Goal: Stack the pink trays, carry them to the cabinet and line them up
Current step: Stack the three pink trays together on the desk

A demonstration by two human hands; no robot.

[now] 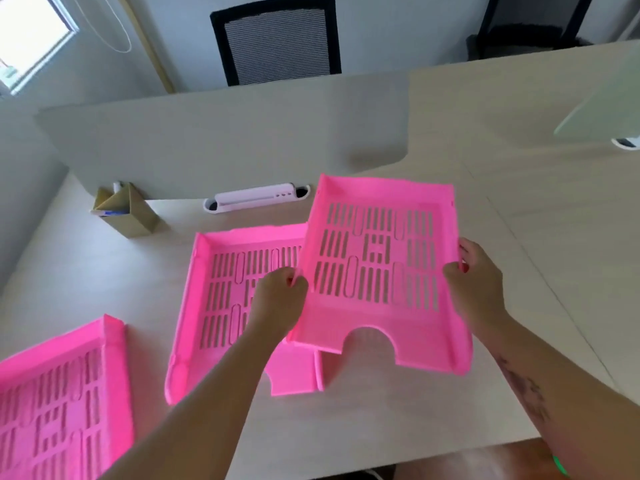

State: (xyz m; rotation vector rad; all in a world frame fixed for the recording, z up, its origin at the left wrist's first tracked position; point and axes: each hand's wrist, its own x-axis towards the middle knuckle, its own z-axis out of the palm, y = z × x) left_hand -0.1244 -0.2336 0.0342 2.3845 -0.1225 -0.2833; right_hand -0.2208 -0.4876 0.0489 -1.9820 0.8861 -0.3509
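Note:
Three pink slotted trays are in view. I hold one pink tray (381,268) lifted above the desk. My left hand (278,296) grips its left wall and my right hand (479,277) grips its right wall. It overlaps the right side of a second pink tray (204,306) lying flat on the desk, partly hidden by my left forearm. A third pink tray (59,403) lies at the lower left, cut off by the frame edge.
The light wooden desk (519,220) has a divider panel (214,143) along its back. A cardboard holder (130,213) and a white cable-port cover (254,199) sit by the divider. A black mesh chair (277,39) stands behind.

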